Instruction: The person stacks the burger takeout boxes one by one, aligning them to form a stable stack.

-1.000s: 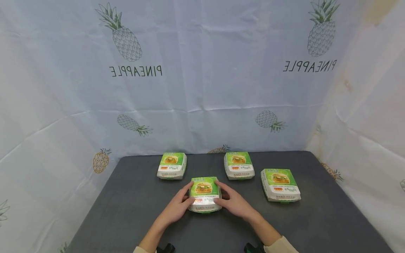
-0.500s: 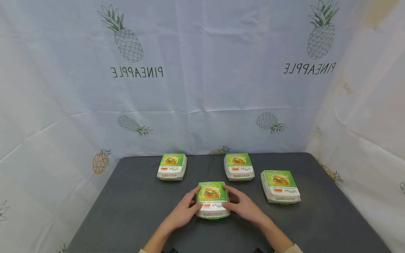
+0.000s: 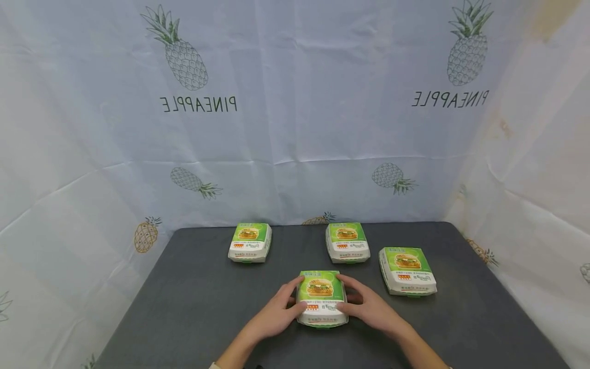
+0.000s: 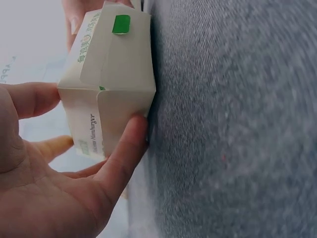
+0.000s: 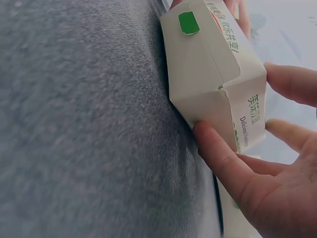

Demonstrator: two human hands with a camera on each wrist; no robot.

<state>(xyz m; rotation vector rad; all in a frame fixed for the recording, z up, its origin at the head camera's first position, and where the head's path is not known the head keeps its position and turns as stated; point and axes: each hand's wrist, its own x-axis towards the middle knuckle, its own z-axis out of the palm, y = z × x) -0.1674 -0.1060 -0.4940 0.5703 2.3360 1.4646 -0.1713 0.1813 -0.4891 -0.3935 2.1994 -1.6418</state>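
Note:
A green and white burger box (image 3: pixel 320 300) with a burger picture on its lid is near the front middle of the dark table. My left hand (image 3: pixel 275 313) grips its left side, thumb at the lid's near edge. On the right side my right hand (image 3: pixel 374 311) holds it in the same way. In the left wrist view the box's pale side (image 4: pixel 124 59) shows a green tab, and fingers lie along its lower edge. The right wrist view shows the other side of the box (image 5: pixel 203 59) low against the table, with fingertips at its bottom edge.
Two more burger boxes stand at the back of the dark table (image 3: pixel 193 297), one at left (image 3: pixel 250 242) and one right of the middle (image 3: pixel 348 242). Another box (image 3: pixel 407 271) lies to the right. A pineapple-print cloth (image 3: pixel 295 128) hangs behind the table.
Both hands have moved the gripped burger box to the right and toward the near edge of the table. The other boxes stay in place.

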